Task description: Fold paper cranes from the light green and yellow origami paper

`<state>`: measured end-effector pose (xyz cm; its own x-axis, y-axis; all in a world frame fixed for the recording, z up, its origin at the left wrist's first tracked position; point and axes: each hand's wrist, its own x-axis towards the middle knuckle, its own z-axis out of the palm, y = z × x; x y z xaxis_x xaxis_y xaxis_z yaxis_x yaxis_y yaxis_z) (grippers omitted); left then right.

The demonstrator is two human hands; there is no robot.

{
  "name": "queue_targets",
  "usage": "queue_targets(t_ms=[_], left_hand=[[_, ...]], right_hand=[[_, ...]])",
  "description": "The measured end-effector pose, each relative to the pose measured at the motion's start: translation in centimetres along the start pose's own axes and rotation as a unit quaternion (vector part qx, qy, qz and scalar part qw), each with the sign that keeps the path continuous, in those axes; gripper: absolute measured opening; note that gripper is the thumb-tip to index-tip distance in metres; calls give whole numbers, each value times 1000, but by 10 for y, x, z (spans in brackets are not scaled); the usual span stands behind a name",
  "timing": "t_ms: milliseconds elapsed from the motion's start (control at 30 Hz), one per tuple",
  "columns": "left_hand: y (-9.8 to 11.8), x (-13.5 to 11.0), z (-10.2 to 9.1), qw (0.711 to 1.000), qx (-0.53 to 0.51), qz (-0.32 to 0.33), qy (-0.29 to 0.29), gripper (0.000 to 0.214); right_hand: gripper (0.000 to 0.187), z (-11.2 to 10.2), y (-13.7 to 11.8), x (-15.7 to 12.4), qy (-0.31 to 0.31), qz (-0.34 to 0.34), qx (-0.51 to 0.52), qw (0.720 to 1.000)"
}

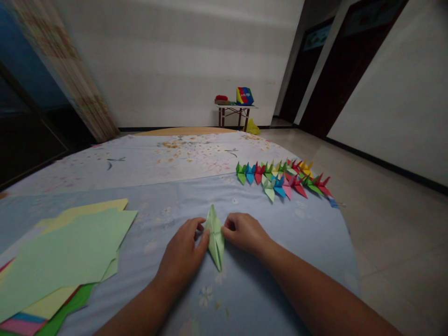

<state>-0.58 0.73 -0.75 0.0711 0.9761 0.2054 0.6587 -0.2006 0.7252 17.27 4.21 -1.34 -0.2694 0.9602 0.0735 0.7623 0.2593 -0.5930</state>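
A light green, partly folded paper piece lies on the blue flowered cloth, shaped like a long narrow diamond. My left hand presses on its left edge with thumb and curled fingers. My right hand pinches its right edge near the middle. Both hands are closed on the paper.
A stack of coloured paper sheets, light green on top, lies at the left. Several finished paper cranes in mixed colours sit in rows at the right. A small table with coloured items stands by the far wall. Tiled floor runs along the right.
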Motion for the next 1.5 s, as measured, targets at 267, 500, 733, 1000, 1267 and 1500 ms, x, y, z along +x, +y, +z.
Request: queue_targets(t_ms=[267,500,733,1000,1267,1500], left_hand=[[-19,1,10,986,114,125,0,29],[-17,-2,10,980,145,134,5,39],[-22,-6,14,963,226,149,-14,38],[-23,-6,14,956,249,149,-51,39],[-20,-6,14,952,259,148,-63,36],[-14,-6,12,945,289,128,-82,36]], right_hand=[[19,-1,-1,0,7,-142,-30,989],[20,0,0,0,-6,-198,-155,968],[32,-3,-4,-5,-34,-175,-216,960],[45,0,-5,-2,-21,-167,-174,970],[37,5,-7,-3,-35,-192,-180,964],[39,3,-6,-6,-41,-178,-203,962]])
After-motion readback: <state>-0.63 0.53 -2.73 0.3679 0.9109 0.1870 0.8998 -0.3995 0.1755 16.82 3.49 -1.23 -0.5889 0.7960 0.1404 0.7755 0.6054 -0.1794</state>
